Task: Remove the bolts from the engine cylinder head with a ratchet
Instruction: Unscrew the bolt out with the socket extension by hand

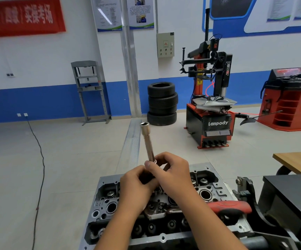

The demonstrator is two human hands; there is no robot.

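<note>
My left hand (137, 184) grips dark lower end of long silver socket extension (147, 141); my right hand (173, 175) pinches its shaft just above. Long axis near upright, open socket mouth pointing up and away. Grey metal engine cylinder head (164, 213) directly below hands. Red-handled ratchet (227, 207) lies across head, nearer right hand.
</note>
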